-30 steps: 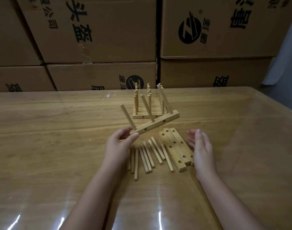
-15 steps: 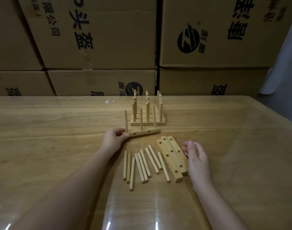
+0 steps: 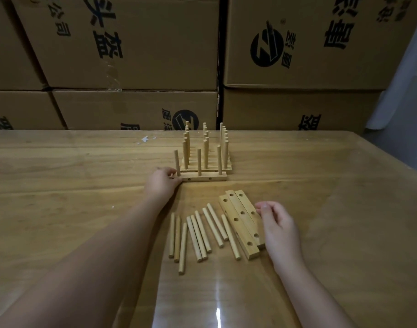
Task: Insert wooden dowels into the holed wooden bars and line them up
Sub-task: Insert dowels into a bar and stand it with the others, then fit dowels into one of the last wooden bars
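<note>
The left hand grips the left end of a pale wooden bar with small holes along its side, thumb on the near face and fingers curled round the far side. This held bar lies flat on the glossy wooden table. 3 round wooden dowels stand upright in it, 1 by each end and 1 in the middle. Its far face sits just beside a block of finished bars set in rows, each with upright dowels; I cannot tell whether it touches them.

Nearer the person, a scatter of loose wooden dowels lies flat on the table in a rough fan. Just right of them, 3 unfilled holed wooden bars lie side by side, touching one another and angled away to the left.

The right hand sits at the right edge of those 3 bars, fingers loosely curled and holding nothing; I cannot tell whether the fingertips touch the wood.

Brown cardboard boxes with black print are stacked behind the table's far edge.
</note>
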Motion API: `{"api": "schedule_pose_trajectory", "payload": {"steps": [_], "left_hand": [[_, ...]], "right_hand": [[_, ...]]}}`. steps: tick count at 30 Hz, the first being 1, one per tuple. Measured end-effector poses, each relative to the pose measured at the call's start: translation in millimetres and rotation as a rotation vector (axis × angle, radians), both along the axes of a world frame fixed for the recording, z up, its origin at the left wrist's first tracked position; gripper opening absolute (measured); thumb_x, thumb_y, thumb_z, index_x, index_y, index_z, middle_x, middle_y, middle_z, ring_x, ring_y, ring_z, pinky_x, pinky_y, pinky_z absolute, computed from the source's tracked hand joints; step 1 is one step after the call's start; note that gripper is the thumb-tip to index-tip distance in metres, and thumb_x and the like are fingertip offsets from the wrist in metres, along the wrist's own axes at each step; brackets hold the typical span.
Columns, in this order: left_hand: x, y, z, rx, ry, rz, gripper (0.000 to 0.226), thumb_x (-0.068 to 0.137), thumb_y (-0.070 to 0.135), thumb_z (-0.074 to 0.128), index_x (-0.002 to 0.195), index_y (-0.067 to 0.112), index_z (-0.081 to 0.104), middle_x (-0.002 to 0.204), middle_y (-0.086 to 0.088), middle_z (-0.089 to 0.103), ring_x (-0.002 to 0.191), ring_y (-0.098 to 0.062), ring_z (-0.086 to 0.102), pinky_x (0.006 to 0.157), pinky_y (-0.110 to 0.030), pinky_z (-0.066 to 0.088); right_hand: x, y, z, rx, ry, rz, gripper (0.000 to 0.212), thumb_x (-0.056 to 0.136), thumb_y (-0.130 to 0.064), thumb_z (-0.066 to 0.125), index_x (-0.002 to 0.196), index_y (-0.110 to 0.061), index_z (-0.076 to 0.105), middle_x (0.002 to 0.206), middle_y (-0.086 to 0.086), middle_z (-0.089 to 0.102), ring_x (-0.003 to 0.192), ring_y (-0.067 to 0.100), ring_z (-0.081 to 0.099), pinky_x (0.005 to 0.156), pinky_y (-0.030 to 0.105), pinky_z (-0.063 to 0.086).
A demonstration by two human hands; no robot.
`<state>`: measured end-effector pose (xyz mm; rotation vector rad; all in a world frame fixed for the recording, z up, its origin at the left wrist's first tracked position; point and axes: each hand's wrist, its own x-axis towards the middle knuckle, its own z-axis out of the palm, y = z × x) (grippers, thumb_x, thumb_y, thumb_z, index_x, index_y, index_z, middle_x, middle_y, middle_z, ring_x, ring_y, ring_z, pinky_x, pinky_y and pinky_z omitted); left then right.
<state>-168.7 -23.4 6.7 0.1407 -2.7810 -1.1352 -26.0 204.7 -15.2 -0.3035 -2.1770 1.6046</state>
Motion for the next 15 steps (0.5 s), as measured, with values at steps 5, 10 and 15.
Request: {"api": "schedule_pose_trajectory", "payload": {"steps": [5,10,15], "left_hand": [[-4.9,10.4,2.0,-0.09,0.019,-0.022,0.038,0.09,0.031,0.064,0.123,0.014,0.058,0.117,-0.006,0.061,0.106,-0.022,0.059,0.093,-0.042,0.05],[-7.8,18.0,4.3,-0.098,0.017,0.006,0.033,0.089,0.032,0.065,0.116,0.015,0.057,0.106,-0.003,0.061,0.095,-0.018,0.059,0.084,-0.035,0.052],[-2.9,17.9,5.8,-0.087,0.026,0.016,0.034,0.091,0.028,0.063,0.121,0.015,0.056,0.114,-0.004,0.062,0.101,-0.019,0.058,0.087,-0.033,0.05]], "right_hand": [[-0.3,-1.2,2.4,0.006,0.029,0.003,0.022,0.094,-0.02,0.047,0.081,-0.031,0.062,0.097,-0.008,0.061,0.07,-0.008,0.054,0.054,0.003,0.04],[2.1,-1.4,4.2,0.017,0.046,0.002,0.024,0.094,-0.017,0.047,0.08,-0.03,0.063,0.095,-0.012,0.059,0.065,-0.014,0.051,0.053,0.001,0.038],[2.6,-2.9,5.8,0.063,0.042,-0.012,0.021,0.092,-0.014,0.051,0.082,-0.027,0.063,0.098,-0.011,0.057,0.078,-0.013,0.052,0.06,0.0,0.038]]}}
